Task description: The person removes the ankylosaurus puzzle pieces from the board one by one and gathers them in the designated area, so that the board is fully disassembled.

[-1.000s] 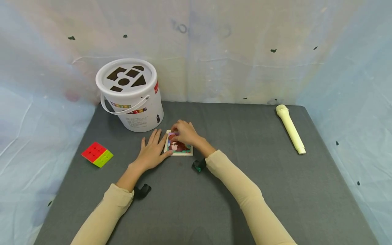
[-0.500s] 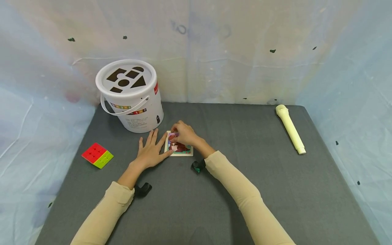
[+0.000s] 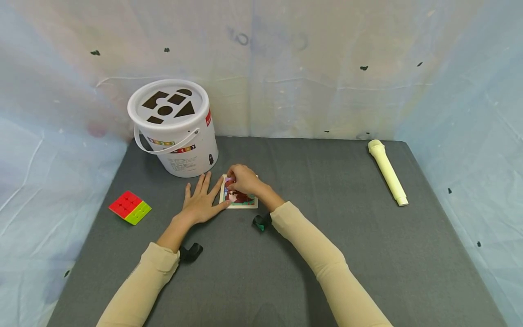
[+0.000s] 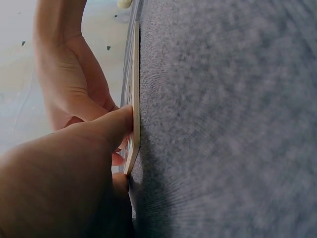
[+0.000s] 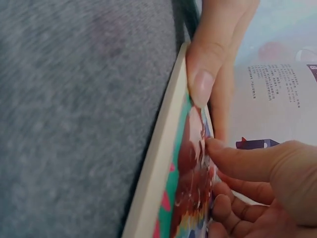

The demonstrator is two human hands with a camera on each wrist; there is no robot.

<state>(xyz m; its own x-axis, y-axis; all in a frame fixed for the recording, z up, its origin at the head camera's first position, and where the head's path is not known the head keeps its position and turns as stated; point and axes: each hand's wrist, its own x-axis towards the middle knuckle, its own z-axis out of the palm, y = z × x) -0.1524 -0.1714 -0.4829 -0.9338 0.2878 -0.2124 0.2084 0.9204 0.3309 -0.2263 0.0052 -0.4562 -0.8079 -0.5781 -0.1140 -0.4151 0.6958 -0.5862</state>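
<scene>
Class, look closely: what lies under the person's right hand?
Under the right hand lies a picture puzzle board on the grey table. The board's far part is covered by the fingers.

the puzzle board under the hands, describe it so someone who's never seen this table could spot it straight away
On the dark grey felt table, look just in front of the white plastic shape-sorter bucket. A small flat square puzzle board with a cream frame lies there, between the left hand and the right hand. It alone bears a colourful cartoon picture.

long beige sleeves, black wrist straps
</scene>
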